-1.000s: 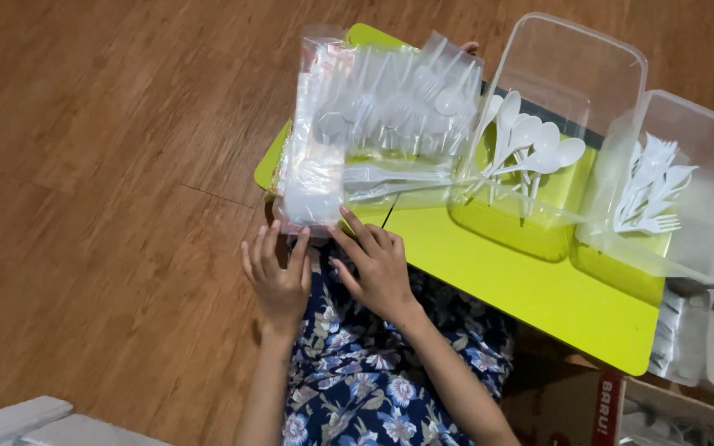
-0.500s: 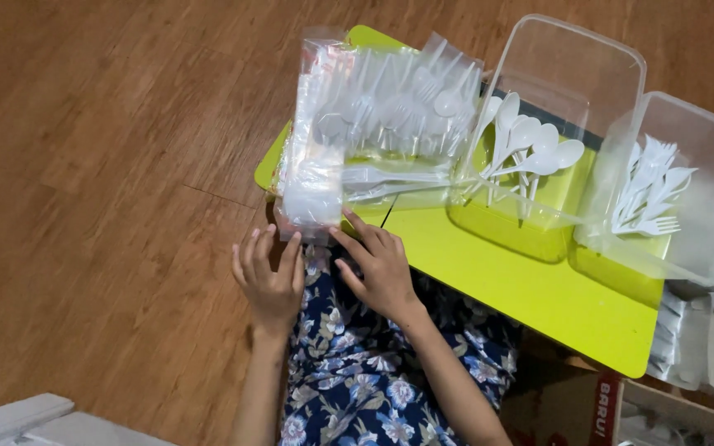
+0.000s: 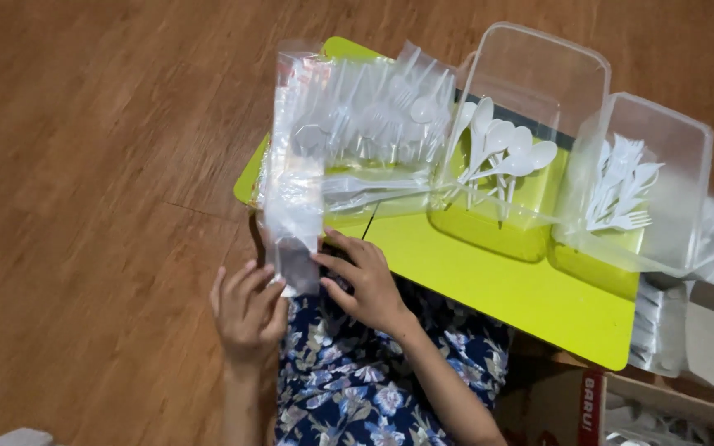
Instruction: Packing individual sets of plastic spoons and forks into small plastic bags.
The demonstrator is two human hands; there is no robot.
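**Bag's near end sits between your two hands**

Your left hand point(image 3: 247, 312) and right hand point(image 3: 363, 285) both meet the near end of the clear plastic bag point(image 3: 295, 194), which hangs off the near-left corner of the lime-green table point(image 3: 489, 289). The bag's long axis runs near to far, straight away from you, so the rest of it lies beyond your fingertips, over the table's left edge.

Your left hand is spread, fingers loosely fanned, its tips touching the bag's bottom edge from the left; it pinches nothing that I can see. Your right hand lies flat with fingers spread, pressing from the right at the same near end; I cannot tell whether its thumb clamps the film. Both hands are about equally near to the bag's end, the right a little farther up.

To the right of the bag lies a pile of clear-wrapped cutlery packs point(image 3: 373, 124). Farther right stand two clear tubs: one with white spoons point(image 3: 502, 149), the other with white forks point(image 3: 621, 186). Both are well apart from your hands.
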